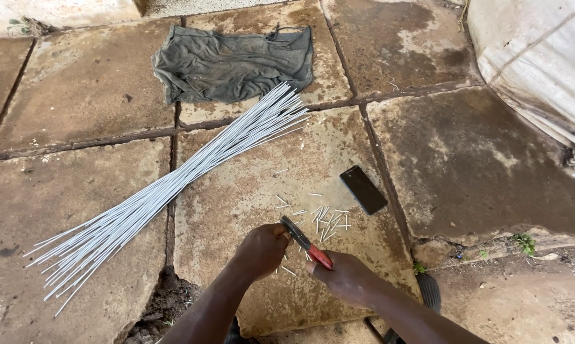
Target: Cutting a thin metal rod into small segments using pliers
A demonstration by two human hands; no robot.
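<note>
— Pliers [305,243] with red handles are seen in the head view, gripped by the right hand [348,278]; how are the fingers set?

— The right fingers [318,265] are wrapped together around the red grips, clamped on them. The dark jaws are pointed up and away from those fingers, toward the left hand [262,250], and are met just beside its fingertips.

— And the left fingers?

— They are curled together close against the jaws. Whether a piece of wire is pinched in them cannot be told; whatever lies there is hidden by the knuckles.

— What is found near the fingers?

— Short cut wire pieces [325,218] are scattered on the stone slab [249,185] just beyond the jaws, a few more just under the two hands. Farther out from the left fingers, a long bundle of thin pale wire rods [172,191] is laid slantwise across the slabs, fanned at both ends.

— Any packages, labels or signs?

— No label or sign can be made out. A flat, dark, rectangular phone [363,189] is laid face up beyond the right fingers, near the cut pieces but apart from them. A crumpled grey-green cloth [230,62] is spread well beyond the fingers, touched by the far tips of the rods. A large white woven sack [542,64] is set well off to the right of the right fingers, at the picture's edge.
</note>
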